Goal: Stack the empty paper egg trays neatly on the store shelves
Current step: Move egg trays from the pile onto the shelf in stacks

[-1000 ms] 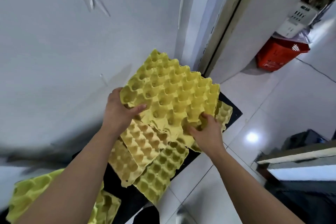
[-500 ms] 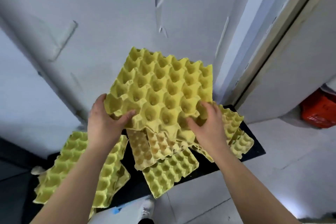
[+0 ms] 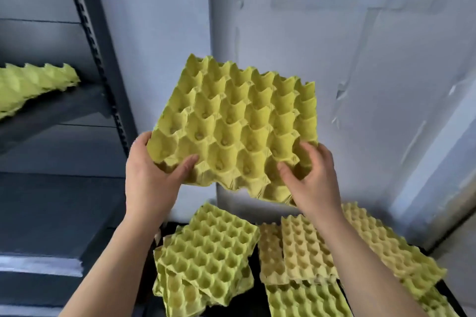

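I hold a yellow-green paper egg tray (image 3: 239,126) up in front of the white wall, tilted with its cups facing me. My left hand (image 3: 152,175) grips its lower left corner, thumb on the cups. My right hand (image 3: 313,177) grips its lower right edge, fingers curled into the cups. Below lie several loose trays: a green pile (image 3: 208,260) at the left and paler yellow ones (image 3: 298,252) at the right, on a black surface (image 3: 255,298). Another egg tray (image 3: 33,85) lies on the dark shelf (image 3: 59,108) at the left.
A dark metal shelving unit with a perforated upright (image 3: 95,44) stands at the left, with lower shelves (image 3: 51,213) beneath. A white wall panel (image 3: 360,85) with dark printed characters fills the right.
The tray has been lifted higher, well clear of the pile below. The view has swung up and left, and the shelving with a tray on it has come into sight.
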The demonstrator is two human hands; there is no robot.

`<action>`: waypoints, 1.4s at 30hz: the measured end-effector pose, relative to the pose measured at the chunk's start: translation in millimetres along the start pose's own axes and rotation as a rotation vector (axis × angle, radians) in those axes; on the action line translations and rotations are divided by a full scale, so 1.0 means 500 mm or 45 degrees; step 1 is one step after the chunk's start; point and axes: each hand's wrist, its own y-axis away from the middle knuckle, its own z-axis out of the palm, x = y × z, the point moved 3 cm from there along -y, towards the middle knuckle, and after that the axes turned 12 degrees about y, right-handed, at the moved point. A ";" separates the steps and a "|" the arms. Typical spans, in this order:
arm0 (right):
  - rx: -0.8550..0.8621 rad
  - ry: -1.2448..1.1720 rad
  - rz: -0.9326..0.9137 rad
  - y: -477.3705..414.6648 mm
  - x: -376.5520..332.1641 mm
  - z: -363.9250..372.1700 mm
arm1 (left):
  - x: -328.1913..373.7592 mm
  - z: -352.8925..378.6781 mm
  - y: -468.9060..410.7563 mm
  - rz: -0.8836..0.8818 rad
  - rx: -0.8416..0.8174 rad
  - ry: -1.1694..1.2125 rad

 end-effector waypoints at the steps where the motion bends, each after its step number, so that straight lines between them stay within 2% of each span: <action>1: 0.017 -0.018 -0.039 0.003 -0.039 0.006 | 0.011 -0.042 -0.007 0.028 0.032 -0.003; 10: 0.029 -0.242 -0.257 0.047 -0.398 0.113 | 0.063 -0.425 -0.075 0.134 0.233 -0.170; 20: -0.109 -0.284 -0.386 0.054 -0.704 0.254 | 0.035 -0.724 -0.200 0.085 0.393 -0.203; 29: -0.274 -0.238 -0.562 -0.008 -0.914 0.393 | -0.038 -0.872 -0.379 0.058 0.456 -0.310; 42: -0.501 0.017 -0.613 -0.028 -1.033 0.545 | -0.172 -0.997 -0.563 -0.005 0.351 -0.384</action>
